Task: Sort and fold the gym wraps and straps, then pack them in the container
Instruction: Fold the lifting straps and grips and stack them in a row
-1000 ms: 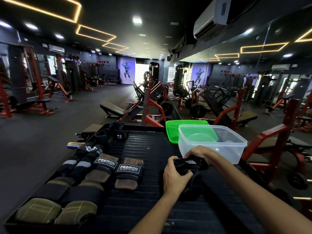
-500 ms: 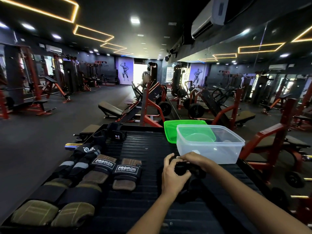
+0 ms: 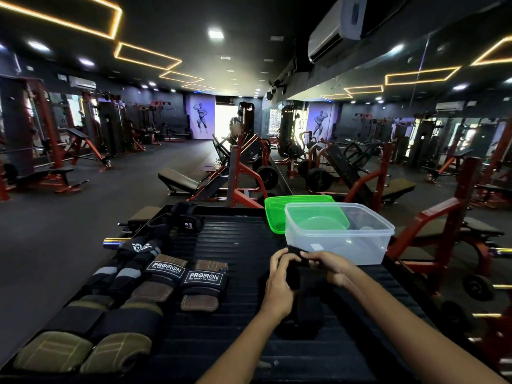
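On the black ribbed table (image 3: pixel 227 245), right in front of the clear container (image 3: pixel 339 234), both hands are busy with one black wrap (image 3: pixel 295 275). Left hand (image 3: pixel 278 286) has its fingers curled round the bundled part, right hand (image 3: pixel 328 266) pinches the wrap's upper edge just beside the container's near wall, and the rest of the dark fabric trails down onto the table beneath the wrists. So this piece looks mid-fold, not yet packed.

Over to the left, the sorting looks well advanced: two PROIRON grips (image 3: pixel 185 278) lie side by side, a pair of black-and-grey wraps (image 3: pixel 119 273) beside them, and two olive padded wraps (image 3: pixel 86 350) sit nearest the camera, all lined up in pairs. One more black strap (image 3: pixel 185 221) lies loose at the far end of the row.

And the container? It looks to have no gear in it yet, and the green lid (image 3: pixel 279 214) is off, lying behind it. Packing, I'd judge, has yet to begin, with every laid-out piece left to go in
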A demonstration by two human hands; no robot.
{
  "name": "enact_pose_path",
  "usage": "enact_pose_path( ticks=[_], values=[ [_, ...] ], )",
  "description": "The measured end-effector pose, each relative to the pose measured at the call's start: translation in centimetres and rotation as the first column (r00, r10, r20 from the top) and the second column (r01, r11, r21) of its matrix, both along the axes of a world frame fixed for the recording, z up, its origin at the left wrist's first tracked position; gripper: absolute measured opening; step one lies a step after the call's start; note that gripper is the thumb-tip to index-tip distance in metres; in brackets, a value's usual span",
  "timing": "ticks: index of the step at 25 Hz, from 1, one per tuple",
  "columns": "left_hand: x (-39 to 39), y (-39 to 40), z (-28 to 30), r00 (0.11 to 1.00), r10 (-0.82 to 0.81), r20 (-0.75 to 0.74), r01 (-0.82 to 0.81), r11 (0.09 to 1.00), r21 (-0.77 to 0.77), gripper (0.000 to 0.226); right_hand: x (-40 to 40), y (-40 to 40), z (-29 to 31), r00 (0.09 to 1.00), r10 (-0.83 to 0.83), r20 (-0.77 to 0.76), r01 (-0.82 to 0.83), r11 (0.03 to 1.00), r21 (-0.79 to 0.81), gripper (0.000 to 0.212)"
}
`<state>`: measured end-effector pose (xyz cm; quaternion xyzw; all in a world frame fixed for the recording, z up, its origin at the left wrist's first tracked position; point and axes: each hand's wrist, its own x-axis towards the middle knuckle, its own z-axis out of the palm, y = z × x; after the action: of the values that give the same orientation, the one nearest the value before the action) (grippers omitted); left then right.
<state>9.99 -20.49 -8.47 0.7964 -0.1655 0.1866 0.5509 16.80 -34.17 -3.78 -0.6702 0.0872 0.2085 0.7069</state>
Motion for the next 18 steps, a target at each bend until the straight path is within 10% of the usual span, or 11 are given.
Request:
enact_pose_path(
  ticks=[4,18],
  values=[
    [0.4,-0.1,-0.4,0.997,-0.066,-0.044,0.067,0.998,0.02,0.036,-0.2,-1.4,0.1,0.947,-0.299,0.118,0.274,0.942,0.191,0.012],
    [0.4,1.2,0.5,0.901,-0.328,-0.285,0.289,0.942,-0.17,0.038,-10.8,-0.4,6.2,0.719,-0.319,0.617,0.275,0.947,0.168,0.017]
  ],
)
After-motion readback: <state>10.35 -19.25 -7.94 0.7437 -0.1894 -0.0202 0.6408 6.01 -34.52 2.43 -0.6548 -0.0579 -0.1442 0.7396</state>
